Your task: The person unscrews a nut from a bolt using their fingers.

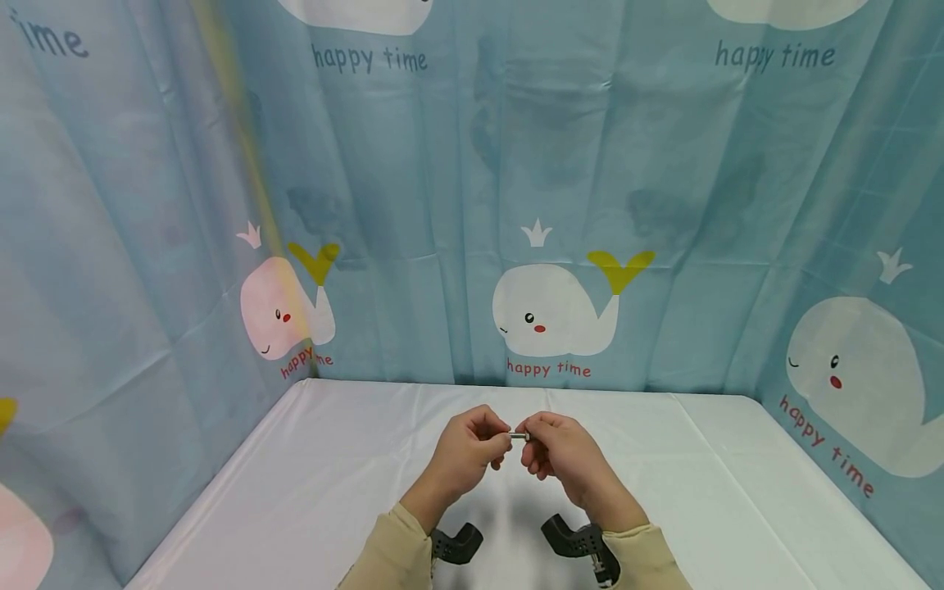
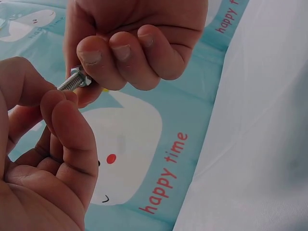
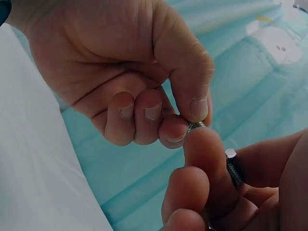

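This is a curtained-off workspace: blue curtains (image 1: 428, 164) with printed whales (image 1: 560, 315) and lettering (image 1: 549, 369) surround a white-covered bench (image 1: 332, 475); the kind of building cannot be told.

Silvery bolt (image 2: 72, 82), white tablecloth (image 1: 332, 508), blue whale-print curtain (image 1: 413, 205)

Pale blue curtain (image 1: 450, 164) at back and both sides, hanging in vertical folds; darker patches (image 1: 313, 211) show on it. Whale prints across it: middle whale (image 1: 553, 305) white, yellow-green tail (image 1: 620, 277), small white crown (image 1: 537, 238) above; left whale (image 1: 267, 303) pinkish, met by a yellow streak (image 1: 254, 164) near the corner; right whale (image 1: 863, 369) cut at the tail by the view's edge. Red lettering (image 1: 528, 368), "happy time", under these three; grey-blue lettering (image 1: 342, 58) higher up. White cloth (image 1: 295, 483) below, faintly creased.
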The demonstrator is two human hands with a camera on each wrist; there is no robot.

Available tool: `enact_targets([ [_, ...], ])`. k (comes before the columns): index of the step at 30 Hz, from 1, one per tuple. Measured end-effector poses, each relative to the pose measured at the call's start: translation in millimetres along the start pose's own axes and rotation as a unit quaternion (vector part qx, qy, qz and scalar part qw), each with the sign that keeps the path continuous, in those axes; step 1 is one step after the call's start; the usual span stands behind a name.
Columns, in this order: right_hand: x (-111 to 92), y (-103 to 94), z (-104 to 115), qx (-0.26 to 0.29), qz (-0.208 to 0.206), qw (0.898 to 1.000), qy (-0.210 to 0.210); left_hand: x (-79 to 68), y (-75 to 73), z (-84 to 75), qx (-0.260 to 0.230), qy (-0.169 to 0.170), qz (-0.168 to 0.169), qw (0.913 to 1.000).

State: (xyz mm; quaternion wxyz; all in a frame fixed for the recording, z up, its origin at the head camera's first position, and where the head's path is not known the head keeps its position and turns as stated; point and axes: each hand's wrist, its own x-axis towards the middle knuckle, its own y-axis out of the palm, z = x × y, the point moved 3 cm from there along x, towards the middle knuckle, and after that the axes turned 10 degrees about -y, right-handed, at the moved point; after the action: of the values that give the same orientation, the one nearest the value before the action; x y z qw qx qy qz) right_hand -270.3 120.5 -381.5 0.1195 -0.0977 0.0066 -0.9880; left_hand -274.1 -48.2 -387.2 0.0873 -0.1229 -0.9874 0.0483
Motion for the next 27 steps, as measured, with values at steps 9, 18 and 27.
enact_targets([
  [9, -0.1, 1.5, 2.5, 0.011, -0.008, 1.000, -0.003, 0.5, 0.6, 1.3, -0.006, -0.010, -0.001, 0.9999],
  [18, -0.5, 1.0, 5.0, 0.007, -0.027, 1.000, -0.006, 2.2, 0.5, 2.4, -0.001, -0.009, 0.002, 1.0000],
  [27, 0.7, -0.5, 0.4, -0.012, -0.012, 1.000, -0.009, 2.0, 0.9, 2.7, -0.022, -0.014, 0.002, 0.9997],
])
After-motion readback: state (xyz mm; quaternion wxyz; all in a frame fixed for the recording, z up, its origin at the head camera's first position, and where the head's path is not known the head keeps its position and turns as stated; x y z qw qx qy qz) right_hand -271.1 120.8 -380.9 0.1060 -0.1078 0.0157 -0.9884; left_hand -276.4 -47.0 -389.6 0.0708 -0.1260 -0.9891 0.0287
